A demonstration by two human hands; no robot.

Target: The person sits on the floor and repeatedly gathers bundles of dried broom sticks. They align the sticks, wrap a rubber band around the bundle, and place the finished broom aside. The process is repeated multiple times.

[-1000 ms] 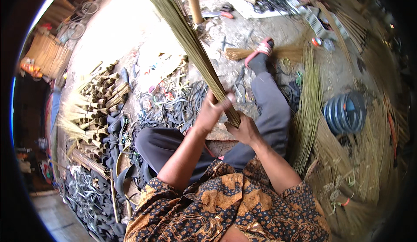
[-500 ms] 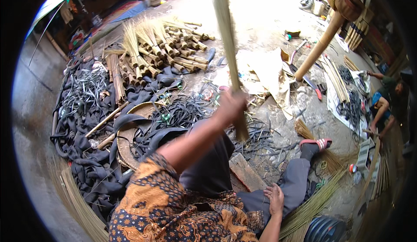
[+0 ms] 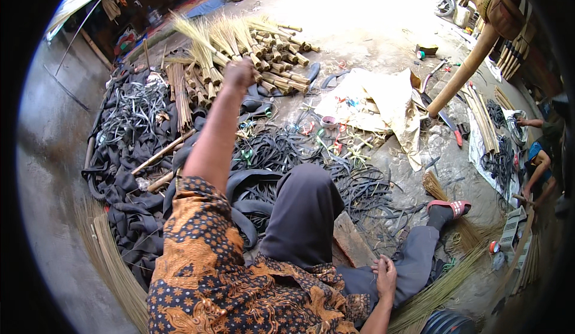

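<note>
1. Evidently a good share is done: a pile of tied broom bundles (image 3: pixel 272 46) lies on the ground ahead, butt ends stacked together and bristle ends fanned out to the left.
2. Plenty looks left. Loose stalks (image 3: pixel 111 262) lie in a long sheaf at the person's left, and more stalks (image 3: pixel 443 289) by the right leg, all untied. A heap of black rubber strips (image 3: pixel 287 154) spreads between the person and the pile.
3. The left hand (image 3: pixel 239 73) is raised at full reach and clenched in a fist. It shows right at the near edge of the pile, in front of the bundles. I cannot tell whether it grips a bundle or is shut on nothing.
4. The right hand (image 3: pixel 385 277) lies slack on the grey trouser leg (image 3: pixel 413 262), fingers spread, holding nothing. It is well apart from the pile, with the stalks just beyond the leg.
</note>
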